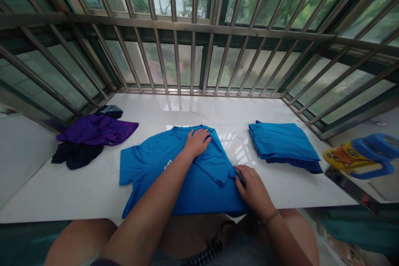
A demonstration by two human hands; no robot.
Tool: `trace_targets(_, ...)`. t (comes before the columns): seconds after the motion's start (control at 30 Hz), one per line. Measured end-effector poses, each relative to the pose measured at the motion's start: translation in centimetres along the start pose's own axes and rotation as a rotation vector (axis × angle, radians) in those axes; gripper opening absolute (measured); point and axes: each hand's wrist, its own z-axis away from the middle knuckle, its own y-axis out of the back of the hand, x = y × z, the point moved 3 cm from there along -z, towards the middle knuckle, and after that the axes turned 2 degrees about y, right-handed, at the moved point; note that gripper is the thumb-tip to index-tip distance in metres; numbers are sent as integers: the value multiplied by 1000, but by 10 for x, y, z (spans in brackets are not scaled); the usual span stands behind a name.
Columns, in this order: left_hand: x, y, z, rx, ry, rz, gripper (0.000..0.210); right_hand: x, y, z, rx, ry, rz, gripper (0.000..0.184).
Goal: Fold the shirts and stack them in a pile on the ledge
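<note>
A blue T-shirt (199,191) with small white print on its chest lies spread on the white ledge, its hem reaching the front edge. One side of it, with the sleeve, is folded inward over the front. My left hand (198,143) lies flat on this folded part near the collar, fingers stretched out. At the shirt's right edge, my right hand (253,185) is closed, thumb and fingers pinching the fabric by the fold. The other sleeve (132,165) sticks out flat to the left.
Folded blue clothes (283,143) lie in a stack on the right. A yellow and blue bottle (358,156) and a dark flat object (353,191) are beyond it. Crumpled purple and dark clothes (96,129) lie at the left. Metal window bars (199,29) close off the back.
</note>
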Motion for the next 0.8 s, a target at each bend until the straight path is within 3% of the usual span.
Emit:
trace_targets(0.17,18,3,-24,12,-35,11,33,0,-11,5,-3,-8,45,42)
trace_targets(0.4,43,-12,-68,79,4,52,23,7,-14,10,137,-148,94,28)
trace_targets(0.57,47,-22,-67,173,-12,68,19,8,-14,11,224,-160,146,14)
trace_targets(0.7,51,-24,-58,154,-205,66,19,4,-15,11,221,-70,103,25)
trace_targets(0.8,55,-26,-53,98,-323,47,29,3,-16,10,197,-36,91,19)
